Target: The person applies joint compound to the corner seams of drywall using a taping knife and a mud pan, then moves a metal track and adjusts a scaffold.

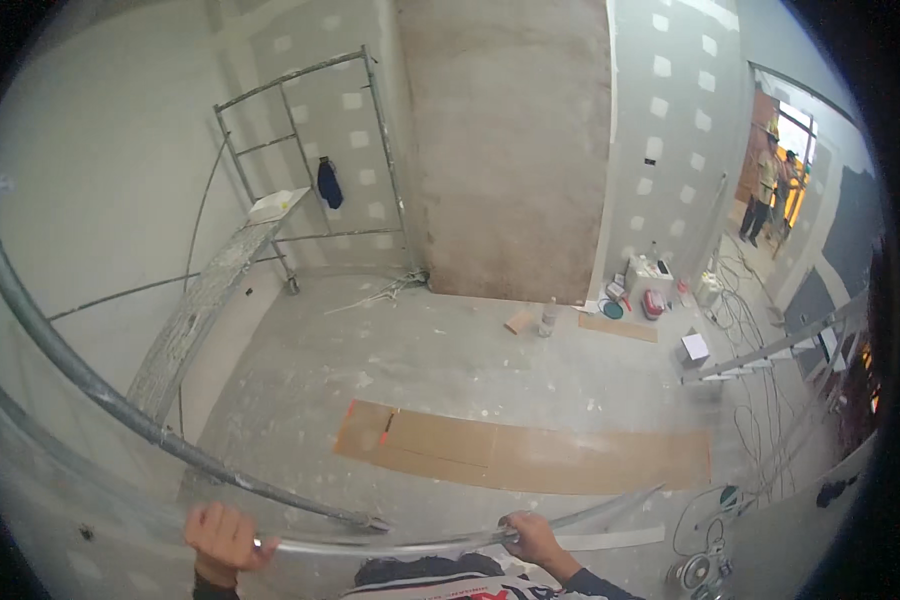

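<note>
My left hand (222,538) is closed round the left end of a long shiny metal bar (400,548), low in front of my body. Farther along the bar, my right hand (532,538) grips it, and the bar runs on past that hand to the right. Its exact kind cannot be made out. A grey scaffold pipe (150,428) curves down from the left, its lower end close above the bar. Beyond my hands a long strip of brown cardboard (570,458) lies on the floor.
A scaffold frame (293,140) carries a worn plank (205,300) at the left wall. At right lean a ladder (770,357) and trailing cables (740,310). A plastic bottle (547,320) and a white tub (649,272) stand by the far wall. People (767,185) stand beyond the doorway.
</note>
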The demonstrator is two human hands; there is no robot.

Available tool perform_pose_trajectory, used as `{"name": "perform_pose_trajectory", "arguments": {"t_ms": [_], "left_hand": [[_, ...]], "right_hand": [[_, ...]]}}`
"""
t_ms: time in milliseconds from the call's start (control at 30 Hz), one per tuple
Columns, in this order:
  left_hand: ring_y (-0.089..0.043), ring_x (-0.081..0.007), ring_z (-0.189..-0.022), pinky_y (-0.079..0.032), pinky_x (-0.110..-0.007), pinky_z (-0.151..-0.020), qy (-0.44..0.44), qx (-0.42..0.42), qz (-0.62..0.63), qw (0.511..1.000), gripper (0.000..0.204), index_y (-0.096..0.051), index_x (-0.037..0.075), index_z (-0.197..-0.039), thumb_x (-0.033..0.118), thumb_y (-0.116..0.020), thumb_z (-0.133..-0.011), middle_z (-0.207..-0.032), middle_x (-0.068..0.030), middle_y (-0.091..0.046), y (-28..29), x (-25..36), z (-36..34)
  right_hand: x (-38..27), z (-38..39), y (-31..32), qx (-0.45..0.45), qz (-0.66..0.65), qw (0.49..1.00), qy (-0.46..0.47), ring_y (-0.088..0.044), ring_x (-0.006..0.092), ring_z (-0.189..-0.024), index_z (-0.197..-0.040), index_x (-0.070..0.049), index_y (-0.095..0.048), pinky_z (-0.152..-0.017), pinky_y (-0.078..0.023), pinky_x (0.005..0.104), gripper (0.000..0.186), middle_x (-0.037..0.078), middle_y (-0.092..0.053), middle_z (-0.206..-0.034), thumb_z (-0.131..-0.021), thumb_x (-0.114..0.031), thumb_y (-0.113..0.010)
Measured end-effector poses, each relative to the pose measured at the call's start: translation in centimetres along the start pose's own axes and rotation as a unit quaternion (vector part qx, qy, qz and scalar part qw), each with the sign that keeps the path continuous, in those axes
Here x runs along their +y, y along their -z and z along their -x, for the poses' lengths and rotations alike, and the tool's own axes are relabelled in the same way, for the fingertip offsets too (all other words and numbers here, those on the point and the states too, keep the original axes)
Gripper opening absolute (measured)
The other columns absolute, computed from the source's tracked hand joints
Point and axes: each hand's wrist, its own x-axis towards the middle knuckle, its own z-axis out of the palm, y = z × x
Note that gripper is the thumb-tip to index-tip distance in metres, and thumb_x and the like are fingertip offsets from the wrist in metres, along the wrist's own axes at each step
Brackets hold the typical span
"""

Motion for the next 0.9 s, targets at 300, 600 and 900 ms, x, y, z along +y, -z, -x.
{"name": "perform_pose_trajectory", "arguments": {"t_ms": [300, 600, 900], "left_hand": [[-0.043, -0.0238, -0.05, -0.033, -0.038, -0.054, -0.13, 0.157, 0.004, 0.979, 0.054, -0.047, 0.006, -0.057, 0.04, -0.037, -0.098, -0.055, -0.0073, -0.04, 3.9, -0.1, -18.0], [-0.057, -0.0337, -0.07, -0.043, -0.041, -0.071, -0.185, 0.154, -0.026, 0.97, 0.026, -0.057, -0.004, -0.079, 0.011, -0.046, -0.098, -0.074, -0.0157, -0.055, 0.2, -3.1, -33.6], [-0.063, -0.033, -0.101, -0.041, -0.044, -0.1, -0.194, 0.22, -0.07, 0.953, 0.028, -0.064, 0.0, -0.108, 0.017, -0.043, -0.101, -0.108, -0.0175, -0.065, -12.9, -10.9, -50.6]], "right_hand": [[0.5, 0.5, 8.1, 0.298, 0.152, 0.942, -0.007, -0.06, 0.0342, -0.088, -0.112, -0.007, -0.055, -0.07, -0.047, 0.0436, 0.06, 0.015, -0.061, -0.1, -0.057, -0.008, -0.079], [6.7, 0.2, 16.6, 0.381, 0.242, 0.877, -0.165, -0.052, 0.0352, -0.108, -0.123, -0.007, -0.049, -0.092, -0.039, 0.0473, 0.058, 0.016, -0.054, -0.117, -0.07, -0.008, -0.073], [18.4, -4.0, 19.3, 0.352, 0.196, 0.9, -0.166, -0.052, 0.0402, -0.102, -0.118, -0.003, -0.05, -0.086, -0.044, 0.0467, 0.042, 0.019, -0.054, -0.108, -0.08, -0.006, -0.068]]}}
